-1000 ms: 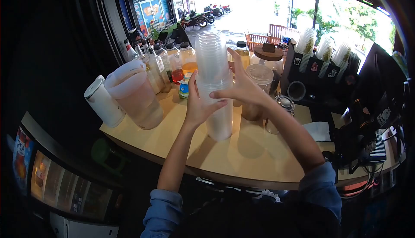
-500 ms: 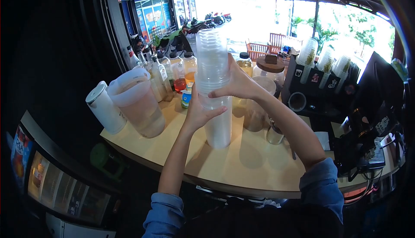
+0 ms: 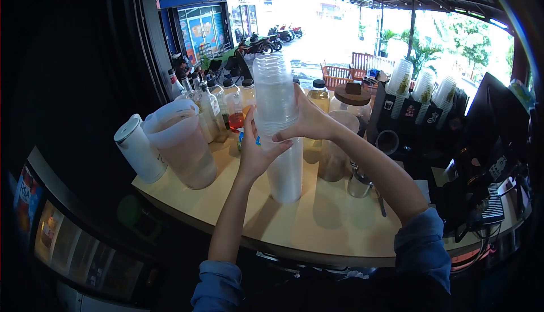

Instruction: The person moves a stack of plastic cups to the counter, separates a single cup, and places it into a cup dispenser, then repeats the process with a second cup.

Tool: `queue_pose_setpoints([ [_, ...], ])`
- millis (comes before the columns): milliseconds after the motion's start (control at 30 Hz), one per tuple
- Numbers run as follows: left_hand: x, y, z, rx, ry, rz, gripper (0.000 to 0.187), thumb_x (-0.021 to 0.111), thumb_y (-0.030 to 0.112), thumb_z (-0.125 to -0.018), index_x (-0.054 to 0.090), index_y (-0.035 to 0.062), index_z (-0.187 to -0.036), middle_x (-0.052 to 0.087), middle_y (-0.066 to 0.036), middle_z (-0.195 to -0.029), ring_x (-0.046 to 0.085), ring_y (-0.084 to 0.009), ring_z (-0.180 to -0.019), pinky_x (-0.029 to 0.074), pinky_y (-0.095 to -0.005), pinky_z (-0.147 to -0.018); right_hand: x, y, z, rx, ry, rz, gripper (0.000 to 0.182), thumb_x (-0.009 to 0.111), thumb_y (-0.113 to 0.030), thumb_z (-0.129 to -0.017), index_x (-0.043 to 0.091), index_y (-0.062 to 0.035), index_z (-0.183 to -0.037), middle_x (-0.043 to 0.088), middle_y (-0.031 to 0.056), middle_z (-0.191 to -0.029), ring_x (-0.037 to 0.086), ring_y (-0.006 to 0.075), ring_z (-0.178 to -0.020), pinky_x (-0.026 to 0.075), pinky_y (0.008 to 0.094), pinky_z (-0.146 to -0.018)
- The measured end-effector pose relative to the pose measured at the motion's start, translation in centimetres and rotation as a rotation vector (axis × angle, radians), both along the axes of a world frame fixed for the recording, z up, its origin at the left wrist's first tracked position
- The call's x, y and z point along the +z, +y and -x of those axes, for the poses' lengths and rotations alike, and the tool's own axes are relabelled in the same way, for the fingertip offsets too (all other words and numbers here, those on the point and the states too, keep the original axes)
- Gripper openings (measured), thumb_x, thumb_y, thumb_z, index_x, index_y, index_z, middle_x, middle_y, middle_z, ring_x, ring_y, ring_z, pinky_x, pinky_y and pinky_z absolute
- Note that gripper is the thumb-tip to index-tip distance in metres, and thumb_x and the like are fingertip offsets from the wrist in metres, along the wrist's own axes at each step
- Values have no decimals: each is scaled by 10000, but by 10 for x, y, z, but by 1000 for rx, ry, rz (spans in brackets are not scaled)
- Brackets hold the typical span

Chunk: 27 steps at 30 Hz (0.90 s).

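A tall stack of clear plastic cups (image 3: 285, 173) stands upright on the wooden counter (image 3: 317, 227), in front of my body. My left hand (image 3: 258, 150) is wrapped round the left side of the stack at mid-height. From the right, my right hand (image 3: 306, 119) grips the same stack, slightly higher, with its thumb across the front. The fingertips behind the cups are hidden. Beside the stack on the left is a large plastic pitcher (image 3: 184, 148) with some liquid in it.
A white jug (image 3: 140, 153) and several bottles (image 3: 211, 108) stand at the left. On the right are a wooden-lidded jar (image 3: 352, 94), a metal-topped glass (image 3: 359, 183) and cup stacks in a black holder (image 3: 416, 111). Dark equipment (image 3: 481, 165) sits far right.
The view has tilted up slightly, so the counter items appear lower. Both hands still hold the cup stack, whose top sits lower in the view.
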State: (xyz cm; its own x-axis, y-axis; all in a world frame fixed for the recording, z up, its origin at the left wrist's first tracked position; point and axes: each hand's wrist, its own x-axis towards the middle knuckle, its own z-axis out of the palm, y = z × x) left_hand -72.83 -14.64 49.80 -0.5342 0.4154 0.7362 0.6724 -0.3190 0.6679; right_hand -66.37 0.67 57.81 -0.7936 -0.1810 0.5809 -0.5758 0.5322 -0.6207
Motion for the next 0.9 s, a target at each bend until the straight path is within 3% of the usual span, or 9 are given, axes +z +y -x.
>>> queue_pose_setpoints([
  [233,14,4,1,-90,-110,-69,1097,833,171,-635,64,20,-1402,372,-208,-1316,432,-278,-1205,363,-394,-1007,12,-2,2,-3,18,24,1076,825,-237,-527,164,-8,-1345,379,158,-1244,408,265,-1180,356,376,-1000],
  [300,28,5,6,56,100,-110,1086,827,155,-644,63,23,-1404,402,-211,-1291,464,-270,-1174,390,-380,-981,26,-3,2,-24,52,2,1074,825,-241,-534,156,-3,-1340,370,164,-1250,402,267,-1186,354,378,-1002],
  [433,72,7,-7,22,106,-173,1059,815,140,-659,74,17,-1406,426,-207,-1278,477,-265,-1160,396,-378,-967,56,-3,-3,4,131,28,1115,842,-257,-550,98,17,-1335,384,199,-1244,417,278,-1190,367,387,-1000],
  [567,112,11,-32,197,300,-148,989,813,217,-669,178,-1,-1394,428,-211,-1288,475,-284,-1168,399,-381,-957,80,5,-15,40,146,157,1048,831,-301,-579,146,27,-1300,430,214,-1204,453,280,-1160,374,365,-985],
  [633,122,17,-48,464,409,-18,967,801,269,-679,202,18,-1396,395,-189,-1322,442,-269,-1203,354,-378,-1009,84,12,-34,91,50,320,1069,825,-299,-597,117,16,-1334,432,215,-1225,461,283,-1166,384,365,-981],
  [700,128,22,-66,549,527,-13,950,779,325,-696,218,21,-1399,422,-184,-1277,477,-263,-1149,391,-367,-965,82,21,-61,28,50,320,1041,799,-308,-637,117,15,-1354,438,209,-1233,477,286,-1160,394,381,-980],
  [767,128,28,-78,457,532,136,934,732,394,-732,204,25,-1409,446,-210,-1207,495,-344,-1112,441,-407,-883,73,35,-85,99,-154,536,960,751,-314,-700,136,7,-1364,463,187,-1225,496,270,-1146,434,389,-948],
  [800,125,34,-80,419,581,96,742,675,299,-797,302,41,-1384,476,-172,-1090,547,-310,-1002,469,-393,-791,63,48,-91,179,-207,579,822,671,-357,-781,210,5,-1357,489,178,-1210,526,251,-1116,496,375,-876],
  [900,120,48,-93,313,553,184,560,603,146,-809,415,51,-1328,464,-137,-979,571,-257,-871,472,-381,-700,46,68,-125,286,-428,736,719,599,-426,-829,304,3,-1325,519,172,-1182,573,233,-1046,537,348,-798],
])
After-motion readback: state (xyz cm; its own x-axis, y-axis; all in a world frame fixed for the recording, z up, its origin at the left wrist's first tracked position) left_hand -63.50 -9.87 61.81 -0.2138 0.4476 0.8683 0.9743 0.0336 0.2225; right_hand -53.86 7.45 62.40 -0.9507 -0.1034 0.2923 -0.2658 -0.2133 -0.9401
